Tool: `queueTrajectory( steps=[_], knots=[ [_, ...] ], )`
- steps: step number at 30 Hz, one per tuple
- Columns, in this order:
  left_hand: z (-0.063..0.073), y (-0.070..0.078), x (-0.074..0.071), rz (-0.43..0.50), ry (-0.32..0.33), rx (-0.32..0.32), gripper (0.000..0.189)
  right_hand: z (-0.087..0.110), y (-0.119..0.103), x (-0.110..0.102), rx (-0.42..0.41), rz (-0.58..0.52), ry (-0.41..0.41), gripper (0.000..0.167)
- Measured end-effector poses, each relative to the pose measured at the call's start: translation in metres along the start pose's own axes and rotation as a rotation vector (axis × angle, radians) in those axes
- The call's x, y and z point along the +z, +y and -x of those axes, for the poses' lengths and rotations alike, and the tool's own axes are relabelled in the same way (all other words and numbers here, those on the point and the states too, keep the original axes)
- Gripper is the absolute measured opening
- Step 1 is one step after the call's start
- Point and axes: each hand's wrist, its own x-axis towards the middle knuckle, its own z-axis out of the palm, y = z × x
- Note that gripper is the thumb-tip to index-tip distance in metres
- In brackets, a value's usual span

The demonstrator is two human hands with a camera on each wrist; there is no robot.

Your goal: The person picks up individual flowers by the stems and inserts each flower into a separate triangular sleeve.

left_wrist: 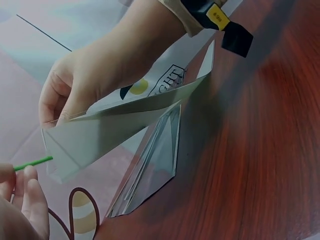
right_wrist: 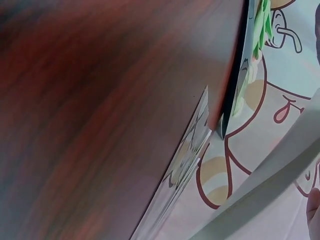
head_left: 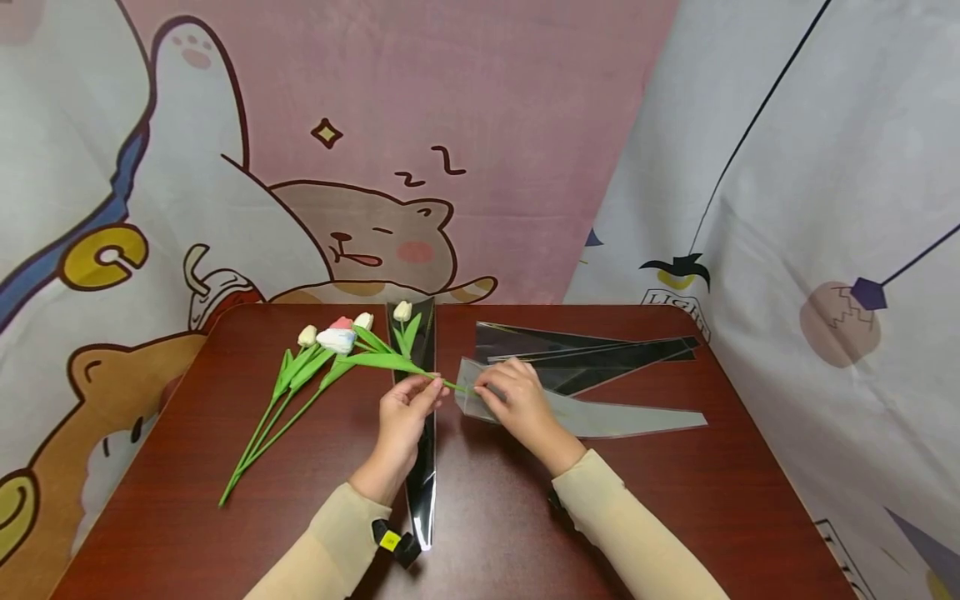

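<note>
My left hand (head_left: pixel 405 412) pinches the green stem of an artificial tulip (head_left: pixel 336 340) with a whitish-blue head pointing left. My right hand (head_left: pixel 521 404) grips the wide end of a translucent, tapering flower sleeve (head_left: pixel 630 417), lifted off the table at that end. In the left wrist view, the stem's tip (left_wrist: pixel 49 158) is at the mouth of the sleeve (left_wrist: pixel 100 140); whether it is inside, I cannot tell. Beneath my left forearm lies a black-backed sleeve (head_left: pixel 423 492) with a white tulip (head_left: pixel 402 312) in it. The right wrist view shows only a fingertip at its edge.
Several tulips with white and pink heads lie on the left of the brown table (head_left: pixel 315 517), their stems (head_left: pixel 258 442) pointing toward the front. More flat sleeves (head_left: pixel 592 354) overlap at the back right. A cartoon-printed cloth (head_left: pixel 525 125) hangs behind the table.
</note>
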Motion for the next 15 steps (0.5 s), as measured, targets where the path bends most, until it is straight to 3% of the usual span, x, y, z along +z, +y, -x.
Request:
queueTrajectory(
  steps=[3,9,15],
  knots=[
    [0.0004,-0.0009,-0.0002,-0.002,-0.012,-0.008,0.029,-0.0006,-0.0011,0.0001,0.000,0.004,-0.011,0.007],
    [-0.0010,-0.0010,-0.0005,0.087,-0.041,-0.008,0.012,-0.0001,-0.0010,-0.0001,0.002,0.014,-0.016,0.006],
    [-0.0022,0.0010,-0.0017,0.116,-0.015,-0.010,0.007,0.0004,0.0006,-0.0002,0.007,0.005,-0.017,0.006]
  ],
)
